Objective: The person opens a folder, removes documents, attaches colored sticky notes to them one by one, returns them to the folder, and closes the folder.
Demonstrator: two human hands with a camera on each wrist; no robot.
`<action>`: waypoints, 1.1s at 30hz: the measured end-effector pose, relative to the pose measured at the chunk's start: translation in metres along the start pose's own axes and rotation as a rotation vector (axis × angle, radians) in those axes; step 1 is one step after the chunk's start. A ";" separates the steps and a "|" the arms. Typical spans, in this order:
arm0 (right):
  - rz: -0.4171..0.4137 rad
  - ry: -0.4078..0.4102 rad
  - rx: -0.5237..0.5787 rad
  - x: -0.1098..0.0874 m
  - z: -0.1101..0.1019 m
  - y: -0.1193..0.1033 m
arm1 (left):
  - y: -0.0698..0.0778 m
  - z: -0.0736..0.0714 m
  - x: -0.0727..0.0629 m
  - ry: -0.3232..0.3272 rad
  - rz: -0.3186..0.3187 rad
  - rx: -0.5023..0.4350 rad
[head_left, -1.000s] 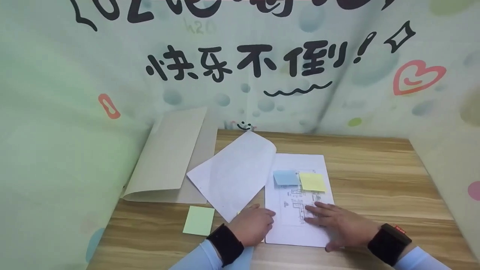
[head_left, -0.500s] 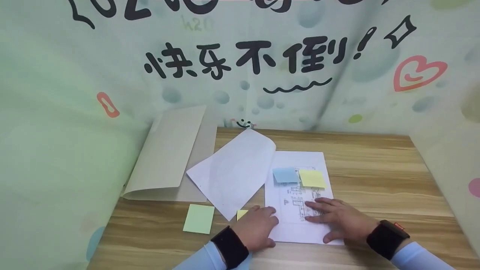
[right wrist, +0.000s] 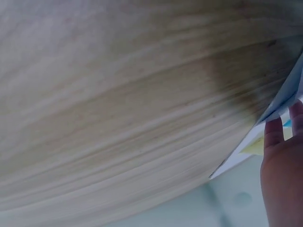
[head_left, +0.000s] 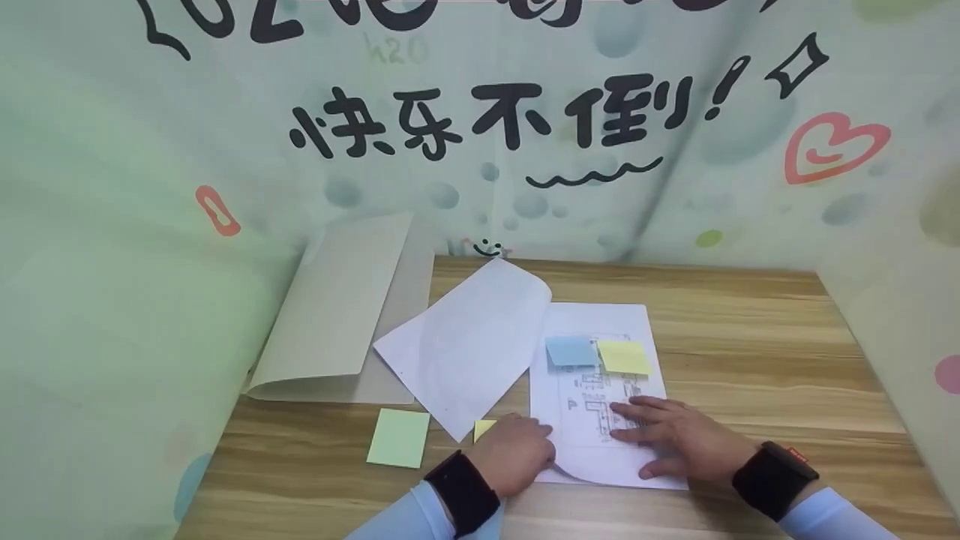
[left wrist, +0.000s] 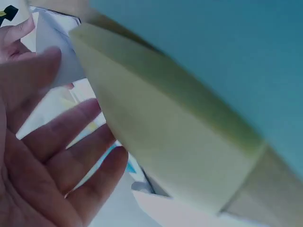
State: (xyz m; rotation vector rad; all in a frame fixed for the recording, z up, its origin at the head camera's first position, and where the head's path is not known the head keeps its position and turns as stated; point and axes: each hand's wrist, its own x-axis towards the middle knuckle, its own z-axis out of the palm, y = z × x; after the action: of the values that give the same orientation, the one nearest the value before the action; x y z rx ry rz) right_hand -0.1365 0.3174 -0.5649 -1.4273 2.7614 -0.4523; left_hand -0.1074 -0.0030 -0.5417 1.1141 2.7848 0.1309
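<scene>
A stack of white printed sheets [head_left: 589, 322] with line drawings lies right of the middle of the table. My left hand [head_left: 514, 455] is at its near left corner and pinches the top sheet [left wrist: 59, 47], whose corner bends up off the sheets below. Fingers spread, my right hand [head_left: 686, 439] rests on the near right part of the stack. A blue sticky note [head_left: 571, 352] and a yellow sticky note [head_left: 624, 358] stick to the top sheet. By the left hand lies another yellow note [left wrist: 161, 113], partly hidden by that hand in the head view.
A blank white sheet [head_left: 465, 345] lies aslant left of the stack, over part of a folded beige folder [head_left: 337, 300]. A green sticky note [head_left: 398, 438] is on the wooden table [head_left: 765, 337]. Blue paper [head_left: 491, 521] shows under the left wrist. A printed cloth surrounds the table.
My left hand opened its fingers over the stack's near left corner, then closed in, and the top sheet's corner has curled up. My right hand has barely moved.
</scene>
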 end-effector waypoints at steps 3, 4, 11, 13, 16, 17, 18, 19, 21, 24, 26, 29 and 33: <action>0.066 0.011 0.042 0.000 -0.004 -0.006 | -0.001 0.000 0.004 0.045 -0.022 -0.038; 0.092 0.033 0.050 0.000 -0.007 -0.008 | -0.001 0.000 0.005 0.058 -0.033 -0.060; 0.141 0.519 -0.042 0.012 -0.030 -0.028 | -0.010 -0.010 0.008 0.078 -0.242 -0.402; 0.086 0.667 -0.075 0.015 -0.033 -0.031 | -0.016 -0.015 0.008 0.121 -0.318 -0.554; 0.036 0.698 -0.136 0.018 -0.027 -0.032 | -0.030 -0.024 0.008 0.212 -0.401 -0.718; 0.045 0.648 -0.158 0.017 -0.022 -0.032 | -0.037 -0.027 0.008 0.251 -0.427 -0.758; 0.054 0.579 -0.176 0.016 -0.017 -0.031 | -0.044 -0.029 0.008 0.285 -0.457 -0.801; 0.062 0.497 -0.191 0.015 -0.011 -0.031 | -0.052 -0.032 0.008 0.316 -0.496 -0.843; 0.069 0.337 -0.208 0.011 0.002 -0.030 | -0.069 -0.034 0.008 0.390 -0.591 -0.921; 0.058 0.194 -0.203 0.005 0.017 -0.028 | -0.095 -0.037 0.006 0.499 -0.753 -0.969; 0.054 0.161 -0.192 0.002 0.022 -0.027 | -0.109 -0.037 0.004 0.558 -0.839 -0.945; 0.058 0.151 -0.184 0.000 0.023 -0.026 | -0.123 -0.035 0.002 0.599 -0.913 -0.829; 0.058 0.139 -0.180 0.000 0.021 -0.027 | -0.130 -0.031 -0.004 0.567 -0.929 -0.658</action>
State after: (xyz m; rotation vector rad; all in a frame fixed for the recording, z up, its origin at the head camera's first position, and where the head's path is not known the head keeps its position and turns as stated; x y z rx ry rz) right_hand -0.1127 0.2974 -0.5777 -1.3945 3.0148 -0.3198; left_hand -0.1979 -0.1000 -0.5275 -0.4453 2.9670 1.2614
